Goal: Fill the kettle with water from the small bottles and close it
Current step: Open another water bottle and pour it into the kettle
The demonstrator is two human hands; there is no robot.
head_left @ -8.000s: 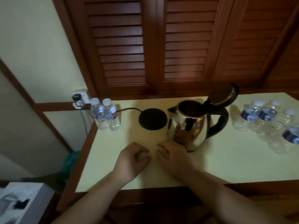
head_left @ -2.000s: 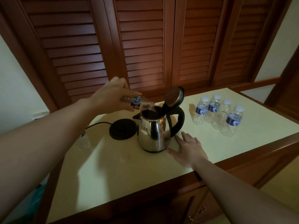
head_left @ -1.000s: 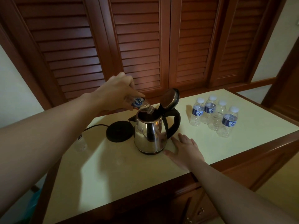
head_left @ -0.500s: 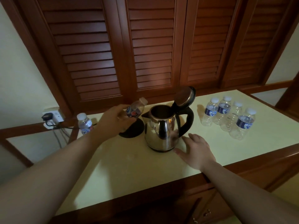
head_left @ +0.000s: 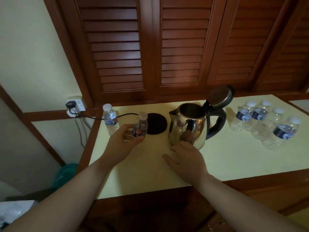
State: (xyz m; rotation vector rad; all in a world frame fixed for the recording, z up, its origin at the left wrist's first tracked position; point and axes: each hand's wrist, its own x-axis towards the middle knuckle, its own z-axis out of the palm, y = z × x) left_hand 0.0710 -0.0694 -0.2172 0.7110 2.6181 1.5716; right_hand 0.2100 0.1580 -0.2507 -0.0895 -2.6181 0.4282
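Note:
A steel kettle with a black handle stands on the pale tabletop, its lid tipped up and open. My left hand grips a small clear bottle upright, just left of the kettle and in front of the black base. Flat on the table, my right hand rests with fingers spread, its fingertips at the kettle's foot. One capped bottle stands at the back left. Several capped bottles stand in a group right of the kettle.
The round black kettle base lies left of the kettle, its cord running to a wall socket. Brown louvred doors rise behind the table. A wooden rim edges the table's front and left side.
My left hand has pulled the bottle away from the kettle's mouth, turned it upright and lowered it to the left. My right hand stays flat by the kettle's foot.

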